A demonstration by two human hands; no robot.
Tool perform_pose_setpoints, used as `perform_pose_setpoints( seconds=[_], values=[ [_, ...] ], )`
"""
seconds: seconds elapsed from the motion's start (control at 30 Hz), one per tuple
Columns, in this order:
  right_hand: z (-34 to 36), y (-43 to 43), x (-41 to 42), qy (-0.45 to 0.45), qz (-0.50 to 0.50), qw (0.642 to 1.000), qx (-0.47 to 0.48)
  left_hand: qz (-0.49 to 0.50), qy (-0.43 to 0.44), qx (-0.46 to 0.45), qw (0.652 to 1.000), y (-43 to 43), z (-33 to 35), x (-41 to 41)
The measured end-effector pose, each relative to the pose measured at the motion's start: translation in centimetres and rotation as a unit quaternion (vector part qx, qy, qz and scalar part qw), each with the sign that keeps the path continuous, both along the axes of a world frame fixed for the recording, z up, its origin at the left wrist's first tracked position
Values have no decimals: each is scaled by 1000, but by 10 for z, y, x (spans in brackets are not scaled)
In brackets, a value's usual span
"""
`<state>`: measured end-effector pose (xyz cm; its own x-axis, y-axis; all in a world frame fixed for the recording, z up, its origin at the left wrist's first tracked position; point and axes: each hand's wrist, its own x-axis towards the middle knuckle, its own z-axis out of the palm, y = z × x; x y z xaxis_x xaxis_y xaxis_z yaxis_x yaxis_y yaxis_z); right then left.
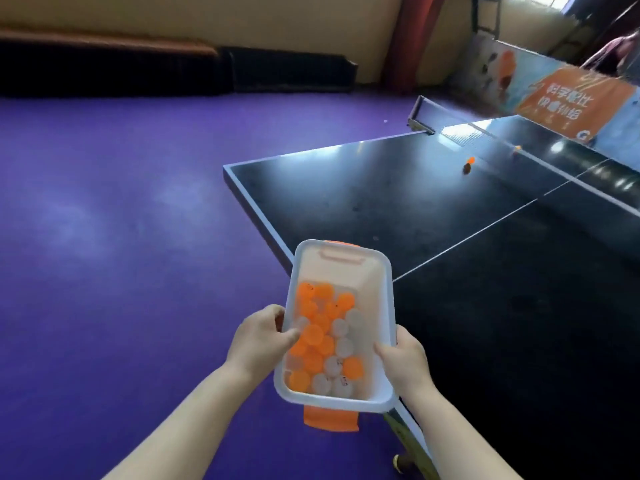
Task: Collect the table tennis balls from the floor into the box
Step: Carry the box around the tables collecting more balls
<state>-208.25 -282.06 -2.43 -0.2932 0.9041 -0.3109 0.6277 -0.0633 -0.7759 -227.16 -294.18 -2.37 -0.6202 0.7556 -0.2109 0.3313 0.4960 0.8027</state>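
You grip the box (346, 275) by its long rims, left hand (259, 336) and right hand (403, 362) opposite. Its long axis points away from you, far end over the bench (381, 188) edge.

Purple floor (121, 202), beige wall (242, 22), dark table tennis table (433, 209).

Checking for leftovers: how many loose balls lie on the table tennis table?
2. The nearer orange ball sits on the table; the farther orange ball lies just beyond it, rightward. The table's far end is cropped, so others may be hidden.
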Motion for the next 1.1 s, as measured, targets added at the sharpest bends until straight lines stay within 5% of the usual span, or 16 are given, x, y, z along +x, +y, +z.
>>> perform_pose_setpoints(
  seconds=[0.33,0.77,1.1],
  values=[
    [7,-5,-260,10,106,994,13,93,-16,25,995,-47,5,-235],
    [-13,75,-620,79,165,983,-29,87,75,-48,992,19,38,-585],
    [-3,122,-857,77,182,980,-3,152,45,-27,987,50,30,-803]
  ],
)
